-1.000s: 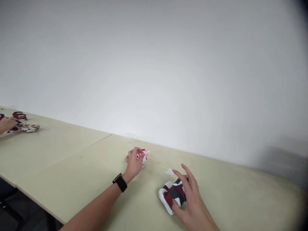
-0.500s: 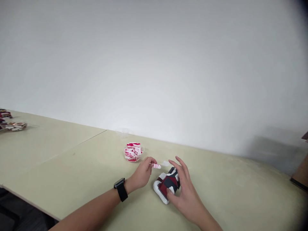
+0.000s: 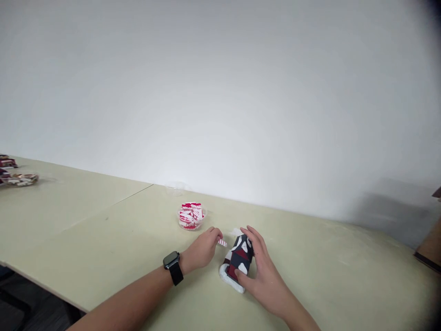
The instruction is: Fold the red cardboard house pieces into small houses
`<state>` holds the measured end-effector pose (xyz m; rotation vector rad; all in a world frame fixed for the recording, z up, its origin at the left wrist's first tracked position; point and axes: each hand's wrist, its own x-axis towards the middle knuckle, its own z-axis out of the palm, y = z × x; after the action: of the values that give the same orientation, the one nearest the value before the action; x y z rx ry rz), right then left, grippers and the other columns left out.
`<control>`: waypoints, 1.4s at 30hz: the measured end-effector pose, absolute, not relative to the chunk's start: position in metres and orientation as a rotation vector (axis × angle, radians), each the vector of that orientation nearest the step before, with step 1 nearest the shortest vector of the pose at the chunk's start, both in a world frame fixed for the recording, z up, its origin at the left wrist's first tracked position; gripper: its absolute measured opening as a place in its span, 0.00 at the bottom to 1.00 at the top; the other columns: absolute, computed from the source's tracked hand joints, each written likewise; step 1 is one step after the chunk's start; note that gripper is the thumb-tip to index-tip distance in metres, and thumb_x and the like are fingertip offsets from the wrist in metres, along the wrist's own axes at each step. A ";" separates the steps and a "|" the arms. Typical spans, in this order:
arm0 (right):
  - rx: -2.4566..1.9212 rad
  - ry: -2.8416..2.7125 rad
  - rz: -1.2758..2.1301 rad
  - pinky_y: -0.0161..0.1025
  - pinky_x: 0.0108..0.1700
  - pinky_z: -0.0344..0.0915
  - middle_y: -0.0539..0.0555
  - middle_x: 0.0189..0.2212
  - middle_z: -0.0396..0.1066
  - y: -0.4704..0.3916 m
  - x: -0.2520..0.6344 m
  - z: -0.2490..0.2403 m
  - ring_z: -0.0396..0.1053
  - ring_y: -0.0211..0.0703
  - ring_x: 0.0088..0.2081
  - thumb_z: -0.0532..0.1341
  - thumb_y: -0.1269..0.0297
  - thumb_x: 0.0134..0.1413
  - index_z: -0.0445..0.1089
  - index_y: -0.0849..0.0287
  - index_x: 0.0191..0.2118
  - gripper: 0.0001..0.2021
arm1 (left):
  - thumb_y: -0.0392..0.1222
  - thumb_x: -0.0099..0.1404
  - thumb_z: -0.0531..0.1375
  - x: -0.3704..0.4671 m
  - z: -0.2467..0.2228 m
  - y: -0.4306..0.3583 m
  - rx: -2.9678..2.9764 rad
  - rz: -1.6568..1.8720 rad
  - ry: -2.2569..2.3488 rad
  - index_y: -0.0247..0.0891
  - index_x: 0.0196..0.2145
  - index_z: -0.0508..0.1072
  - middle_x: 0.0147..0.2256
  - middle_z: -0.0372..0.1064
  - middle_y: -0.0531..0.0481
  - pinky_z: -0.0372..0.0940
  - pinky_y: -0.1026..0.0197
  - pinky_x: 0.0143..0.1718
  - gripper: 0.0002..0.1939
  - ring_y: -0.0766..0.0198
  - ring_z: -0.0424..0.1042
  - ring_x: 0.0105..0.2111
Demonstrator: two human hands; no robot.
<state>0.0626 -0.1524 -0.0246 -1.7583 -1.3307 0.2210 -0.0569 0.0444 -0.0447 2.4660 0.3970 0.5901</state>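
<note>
A small white piece with red stripes (image 3: pixel 222 242) sticks out from the pinched fingers of my left hand (image 3: pixel 204 248), which wears a black watch. Just right of it, a dark grey, red and white model (image 3: pixel 237 263) rests on the table. My right hand (image 3: pixel 260 271) grips this model, thumb on the near side and fingers around the far right side. Behind my left hand, a clear bowl (image 3: pixel 192 226) holds several red and white pieces.
The pale green table (image 3: pixel 138 248) meets a white wall (image 3: pixel 220 105). A clear lid-like item (image 3: pixel 175 187) lies near the wall. A bowl of light pieces (image 3: pixel 22 179) and dark red items (image 3: pixel 7 162) are far left. A brown object (image 3: pixel 430 248) stands at the right edge.
My right hand has closed in on the model, which has turned and tilted slightly. The striped piece in my left hand now angles downward, a little further left.
</note>
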 end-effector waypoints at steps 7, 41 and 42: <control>-1.744 -1.311 0.241 0.54 0.70 0.51 0.56 0.72 0.38 -0.152 0.063 -0.025 0.46 0.54 0.72 0.63 0.62 0.55 0.48 0.45 0.70 0.39 | 0.41 0.74 0.45 -0.059 -0.048 0.049 2.627 0.444 0.373 0.39 0.49 0.70 0.47 0.73 0.41 0.63 0.57 0.44 0.17 0.56 0.72 0.43; -1.209 -0.892 0.825 0.57 0.64 0.61 0.59 0.60 0.68 -0.153 0.080 -0.021 0.67 0.59 0.60 0.79 0.55 0.32 0.56 0.50 0.67 0.54 | 0.54 0.53 0.71 -0.057 -0.008 0.013 1.428 0.251 0.371 0.35 0.32 0.76 0.28 0.72 0.53 0.55 0.66 0.25 0.19 0.74 0.63 0.20; -1.213 -0.897 0.832 0.57 0.63 0.62 0.60 0.60 0.68 -0.153 0.080 -0.021 0.67 0.59 0.60 0.79 0.55 0.33 0.56 0.50 0.67 0.54 | 0.55 0.53 0.71 -0.058 -0.008 0.013 1.425 0.245 0.376 0.35 0.31 0.76 0.28 0.73 0.53 0.55 0.66 0.25 0.20 0.74 0.63 0.20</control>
<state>0.0805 -0.1534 -0.0208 -1.2126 -0.8968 0.8319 -0.0575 0.0131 -0.0079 1.4254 0.3757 0.2451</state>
